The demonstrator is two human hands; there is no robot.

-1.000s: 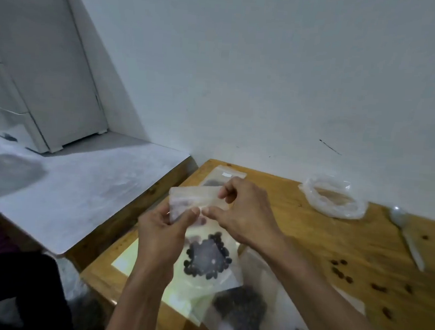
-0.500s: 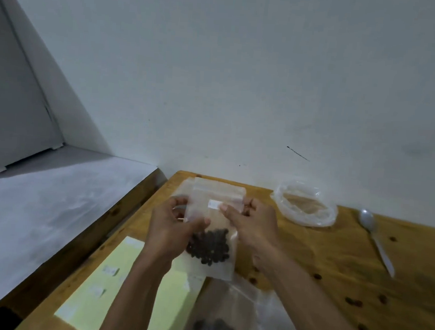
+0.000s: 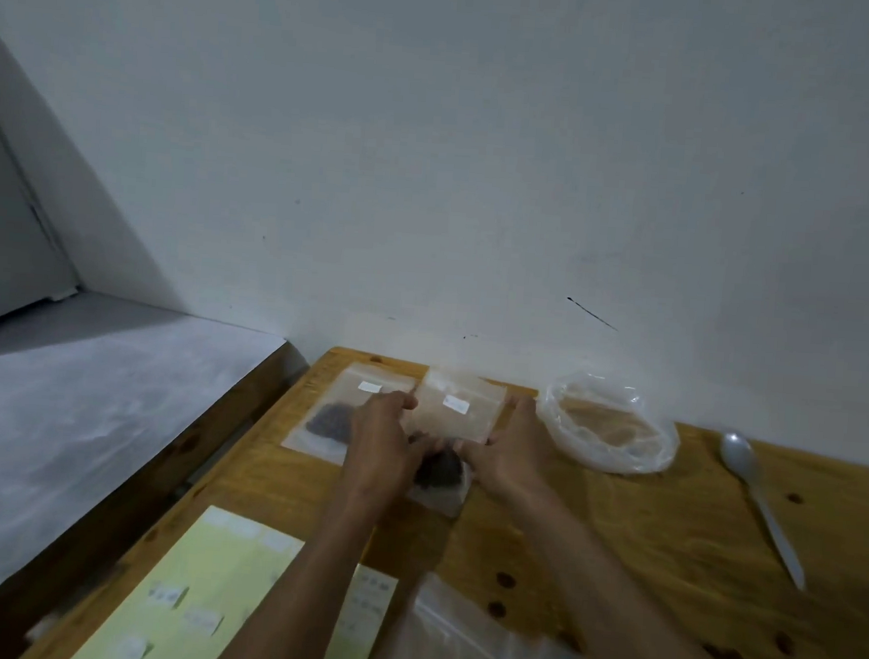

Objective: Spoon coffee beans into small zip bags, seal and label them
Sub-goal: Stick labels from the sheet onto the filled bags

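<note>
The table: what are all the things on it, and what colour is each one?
Zip bags of coffee beans: two, clear with white labels; one flat at the far left corner, one held beside it.
Rolled-down plastic bag: one, clear, by the wall.
Spoon: one, white, right side.
Label sheet: one, pale yellow, near left.
Loose beans: several, dark, scattered.
Table: one, wooden.
Hands: left and right, holding the second bag.

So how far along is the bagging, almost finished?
One labelled bag of beans already lies flat at the table's far edge. The left hand and right hand are setting a second labelled bag beside it. What is left is unclear: the spoon lies idle, loose beans dot the table, and the label sheet keeps several stickers.
</note>
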